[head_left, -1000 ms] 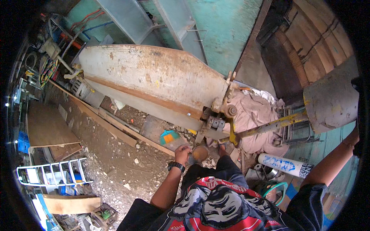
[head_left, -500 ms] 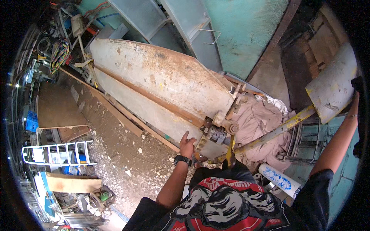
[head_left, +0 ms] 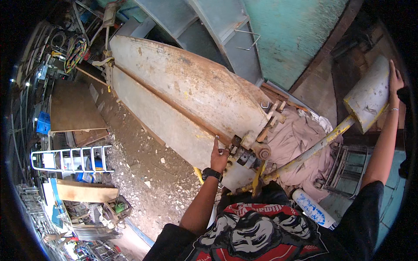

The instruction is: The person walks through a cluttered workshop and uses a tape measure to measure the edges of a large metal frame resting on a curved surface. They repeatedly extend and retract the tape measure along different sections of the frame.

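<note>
A long, worn metal folding machine (head_left: 191,82) lies diagonally before me, its upper plate stained with rust. Along its near side runs a pale lower leaf (head_left: 161,119). My left hand (head_left: 219,158), with a dark watch on the wrist, is at the right end of this leaf. Its index finger points forward to the seam below the upper plate; the other fingers are partly curled, with nothing visible in them. At far right, my right hand (head_left: 395,80) lies with outstretched fingers against a grey cylindrical counterweight (head_left: 369,93) on a yellow-grey bar (head_left: 309,150).
A crumpled pinkish cloth (head_left: 289,139) lies behind the bar. Debris covers the floor (head_left: 143,169) at left, with a white ladder (head_left: 72,158) and boards (head_left: 76,106) beyond. Grey metal panels (head_left: 209,30) lean on the green wall. A blue-and-white cylinder (head_left: 313,206) is near my body.
My left hand has moved forward onto the leaf. The leaf now looks wider and covers more of the strips beside it. My right hand shows more clearly against the counterweight.
</note>
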`<action>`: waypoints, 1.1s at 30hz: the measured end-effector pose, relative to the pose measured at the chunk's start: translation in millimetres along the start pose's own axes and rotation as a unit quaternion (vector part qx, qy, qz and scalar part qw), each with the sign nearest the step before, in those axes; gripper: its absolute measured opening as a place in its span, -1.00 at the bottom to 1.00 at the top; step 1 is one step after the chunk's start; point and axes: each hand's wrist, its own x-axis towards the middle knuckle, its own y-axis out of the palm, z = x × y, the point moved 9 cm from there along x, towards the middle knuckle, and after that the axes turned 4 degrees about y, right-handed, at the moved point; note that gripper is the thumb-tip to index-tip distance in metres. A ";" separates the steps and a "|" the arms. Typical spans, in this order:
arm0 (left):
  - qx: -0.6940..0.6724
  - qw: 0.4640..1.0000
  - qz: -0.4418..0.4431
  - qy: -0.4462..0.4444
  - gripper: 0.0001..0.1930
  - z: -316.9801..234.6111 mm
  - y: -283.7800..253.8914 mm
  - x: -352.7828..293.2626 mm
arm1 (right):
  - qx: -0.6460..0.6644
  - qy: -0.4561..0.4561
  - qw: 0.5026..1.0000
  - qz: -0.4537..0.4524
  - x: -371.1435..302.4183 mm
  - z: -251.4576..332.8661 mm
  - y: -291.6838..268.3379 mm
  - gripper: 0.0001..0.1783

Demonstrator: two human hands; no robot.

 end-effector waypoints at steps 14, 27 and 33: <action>0.116 0.991 -0.027 0.053 -0.15 7.4 -5.5 0.6 | -0.006 0.197 0.977 0.078 -42.1 34.0 68.7 0.00; 0.215 0.969 -0.010 0.119 -0.09 -0.2 -2.4 -4.5 | 0.008 0.113 0.991 0.075 -43.4 46.2 67.6 0.01; 0.170 0.984 0.030 0.031 -0.08 -8.2 1.8 -0.6 | -0.010 0.167 0.981 0.101 -46.1 40.5 85.9 -0.02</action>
